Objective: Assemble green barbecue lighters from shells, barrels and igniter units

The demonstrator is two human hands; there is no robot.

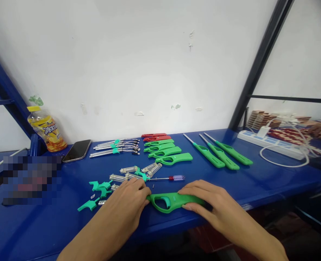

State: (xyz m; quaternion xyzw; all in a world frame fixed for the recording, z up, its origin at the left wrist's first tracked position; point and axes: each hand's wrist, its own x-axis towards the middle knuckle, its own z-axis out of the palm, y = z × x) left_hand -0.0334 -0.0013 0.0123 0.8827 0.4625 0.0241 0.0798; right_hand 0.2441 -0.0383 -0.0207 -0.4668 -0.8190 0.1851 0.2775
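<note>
The green plastic looped casing (178, 200) lies 9-to-3 o'clock — left hand (132, 193) pinches its narrow tip, right hand (217, 198), half-closed, grips its wide end.

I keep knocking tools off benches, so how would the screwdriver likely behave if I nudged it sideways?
The screwdriver would probably stay stiff, given its straight metal shaft. Lying on the smooth-looking table, it may slide or roll a little. Its handle is far thicker than the shaft, so it might swing rather than travel straight.
</note>
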